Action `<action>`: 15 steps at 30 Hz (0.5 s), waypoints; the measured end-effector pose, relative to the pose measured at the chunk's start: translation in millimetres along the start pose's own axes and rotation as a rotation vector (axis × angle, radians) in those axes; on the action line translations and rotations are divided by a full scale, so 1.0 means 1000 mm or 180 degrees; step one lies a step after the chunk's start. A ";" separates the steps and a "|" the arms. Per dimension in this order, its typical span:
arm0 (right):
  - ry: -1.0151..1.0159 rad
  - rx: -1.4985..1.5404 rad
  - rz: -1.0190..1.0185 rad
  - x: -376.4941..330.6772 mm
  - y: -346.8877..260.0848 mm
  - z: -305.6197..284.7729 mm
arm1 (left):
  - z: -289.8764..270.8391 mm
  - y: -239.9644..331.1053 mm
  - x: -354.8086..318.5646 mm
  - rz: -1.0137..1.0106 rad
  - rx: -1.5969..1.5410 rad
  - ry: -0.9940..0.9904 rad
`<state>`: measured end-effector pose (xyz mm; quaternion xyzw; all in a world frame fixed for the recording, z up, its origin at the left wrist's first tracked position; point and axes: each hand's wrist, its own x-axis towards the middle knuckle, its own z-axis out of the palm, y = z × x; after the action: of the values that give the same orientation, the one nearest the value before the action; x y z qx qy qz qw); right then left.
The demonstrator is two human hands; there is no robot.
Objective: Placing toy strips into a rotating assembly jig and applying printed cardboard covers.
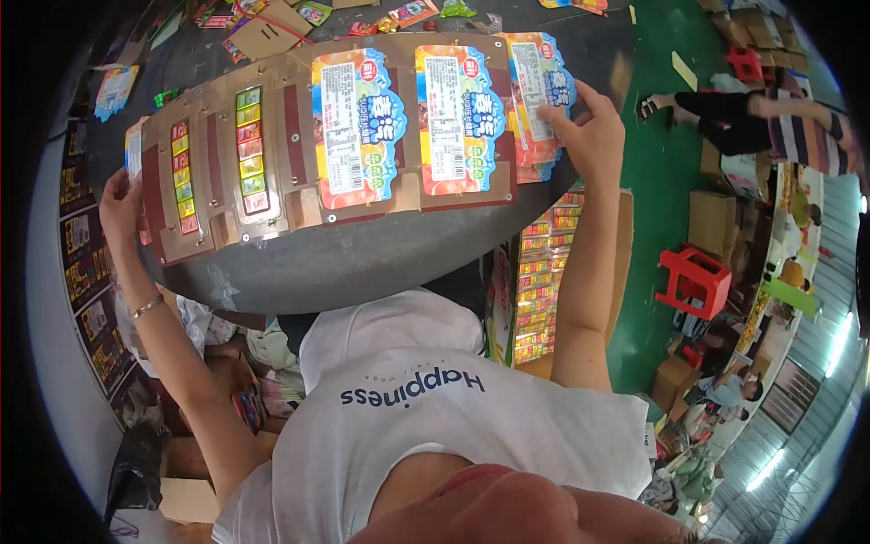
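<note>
Head view: our right hand (594, 136) pinches printed cards (536, 95); our left hand (120, 208) curls, grip unclear, at the brown tray (215, 150) between them. Loose packets (414, 13) lie beyond; our right forearm (585, 281) overlaps a candy carton (536, 299).

Light is bright and fairly even, with white tube lights (842, 345) glowing well beyond the table's (353, 267) right edge. Small glints catch the clear plastic packs (250, 150) toward its near edge (the dark surface looks greyish there). Fisheye distortion bows that edge, black rounds the picture's corners, and the distant background looks soft.
</note>
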<state>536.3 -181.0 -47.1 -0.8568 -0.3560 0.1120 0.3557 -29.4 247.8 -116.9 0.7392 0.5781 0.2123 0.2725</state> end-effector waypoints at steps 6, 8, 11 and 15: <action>0.0933 -0.1482 -0.0951 -0.014 -0.030 0.001 | -0.007 0.103 -0.046 0.0668 0.2299 0.0897; 0.0778 -0.0771 -0.0534 -0.019 -0.045 -0.013 | -0.045 0.061 -0.024 0.0440 0.0815 0.0206; 0.0901 0.1737 -0.0377 -0.051 -0.095 -0.023 | -0.043 0.114 -0.043 0.0575 -0.2136 -0.0132; -0.1122 0.1832 -0.0088 -0.080 -0.177 0.054 | -0.009 0.159 -0.095 0.0745 -0.2000 -0.0702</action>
<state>361.1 -120.2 31.2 -0.6838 -0.3775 0.3494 0.5175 59.3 127.5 -7.0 0.6990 0.3630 0.3284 0.5213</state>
